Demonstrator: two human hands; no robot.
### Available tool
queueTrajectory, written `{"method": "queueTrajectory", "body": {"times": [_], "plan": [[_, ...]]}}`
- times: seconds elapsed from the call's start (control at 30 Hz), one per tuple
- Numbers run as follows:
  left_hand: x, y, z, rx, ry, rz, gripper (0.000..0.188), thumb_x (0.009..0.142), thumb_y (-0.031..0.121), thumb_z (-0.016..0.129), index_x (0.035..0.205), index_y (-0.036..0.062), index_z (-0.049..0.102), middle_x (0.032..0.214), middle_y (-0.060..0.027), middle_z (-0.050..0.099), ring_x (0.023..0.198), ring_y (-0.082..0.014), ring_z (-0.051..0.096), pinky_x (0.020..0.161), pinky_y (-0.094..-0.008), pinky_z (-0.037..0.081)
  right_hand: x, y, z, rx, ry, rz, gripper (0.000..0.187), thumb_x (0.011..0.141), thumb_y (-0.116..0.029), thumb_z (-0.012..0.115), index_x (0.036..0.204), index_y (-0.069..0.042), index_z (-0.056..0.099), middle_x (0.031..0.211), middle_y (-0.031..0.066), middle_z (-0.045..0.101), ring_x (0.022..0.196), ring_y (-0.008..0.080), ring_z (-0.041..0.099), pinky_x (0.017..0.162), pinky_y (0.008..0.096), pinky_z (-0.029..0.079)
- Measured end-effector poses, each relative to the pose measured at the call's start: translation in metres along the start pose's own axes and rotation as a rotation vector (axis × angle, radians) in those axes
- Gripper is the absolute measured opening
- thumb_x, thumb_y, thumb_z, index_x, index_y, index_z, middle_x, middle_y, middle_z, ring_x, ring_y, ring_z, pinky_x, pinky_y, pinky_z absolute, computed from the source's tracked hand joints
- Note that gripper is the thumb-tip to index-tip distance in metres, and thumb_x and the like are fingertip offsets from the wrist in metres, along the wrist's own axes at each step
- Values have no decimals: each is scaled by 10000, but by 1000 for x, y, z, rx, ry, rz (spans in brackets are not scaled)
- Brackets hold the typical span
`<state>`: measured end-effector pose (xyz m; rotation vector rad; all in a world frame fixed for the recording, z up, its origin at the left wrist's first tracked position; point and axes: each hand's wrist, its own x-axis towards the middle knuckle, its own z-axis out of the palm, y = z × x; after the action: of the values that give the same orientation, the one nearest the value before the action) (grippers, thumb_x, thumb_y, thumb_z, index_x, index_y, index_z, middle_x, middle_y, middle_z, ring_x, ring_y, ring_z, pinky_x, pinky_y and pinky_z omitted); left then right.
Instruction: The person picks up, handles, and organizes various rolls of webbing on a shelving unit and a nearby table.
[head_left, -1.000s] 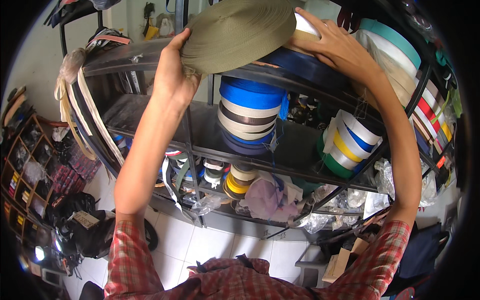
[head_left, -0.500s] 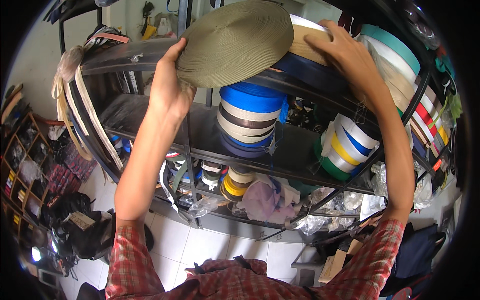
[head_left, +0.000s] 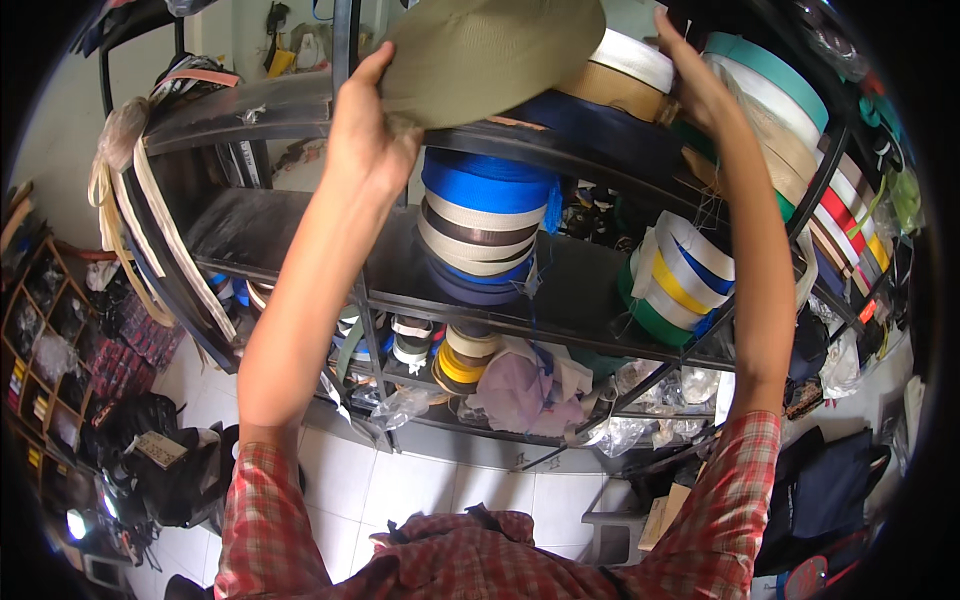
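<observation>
My left hand (head_left: 365, 125) grips the near left edge of a wide, flat roll of olive webbing (head_left: 490, 60), thumb up along its rim. The roll is tilted above the top shelf and runs past the upper edge of the picture. My right hand (head_left: 695, 75) is just right of a white webbing roll (head_left: 636, 60), which lies on a tan roll (head_left: 612, 92). One finger of it stretches upward; the other fingers are mostly hidden, and I see nothing held. A dark navy roll (head_left: 590, 125) lies under the tan one.
Blue, cream and brown rolls stand stacked on the middle shelf (head_left: 400, 280). Right of them are white, yellow and green rolls (head_left: 675, 280). Teal and white rolls (head_left: 765, 75) stand beside my right forearm. Pale straps (head_left: 150, 215) hang at left; plastic bags (head_left: 620, 435) lie below.
The olive roll has shifted up and slightly right with my left hand, uncovering more of the white and tan rolls. My right hand has come off the tan roll, to its right.
</observation>
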<state>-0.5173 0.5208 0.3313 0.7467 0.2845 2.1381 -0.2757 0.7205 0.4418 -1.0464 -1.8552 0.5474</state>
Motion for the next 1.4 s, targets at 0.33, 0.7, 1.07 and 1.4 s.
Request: {"method": "queueTrajectory", "body": {"times": [0.33,0.7,1.07,1.4], "plan": [[117,-71,26,-183,-150,-76,306,875,169,525,1113,-13,587,1039,-158,648,940,-275,627,804,-411,525,5,25,-5,628,-163,239,390,904,-320,566,1199,-66,555,1238,144,546,1039,277,586,791,423,503],[91,-73,39,-180,-6,60,313,980,213,405,1171,-17,500,1182,-152,579,1047,-270,592,926,-406,501,-27,-12,19,986,-92,28,403,896,-339,531,1107,2,570,1041,141,643,878,277,649,770,433,533],[91,-35,20,9,-146,87,264,956,200,494,1109,-1,573,1109,-115,637,1028,-231,608,947,-366,473,-74,-28,-6,1365,13,-110,448,746,-97,640,1151,-32,458,994,155,569,911,263,579,792,390,509],[-9,19,28,111,36,141,260,944,135,525,1131,-45,552,1109,-139,632,1012,-234,627,904,-355,510,-89,-31,11,1166,759,-530,575,722,-80,716,1173,-28,362,1024,195,491,954,278,563,807,414,527]]}}
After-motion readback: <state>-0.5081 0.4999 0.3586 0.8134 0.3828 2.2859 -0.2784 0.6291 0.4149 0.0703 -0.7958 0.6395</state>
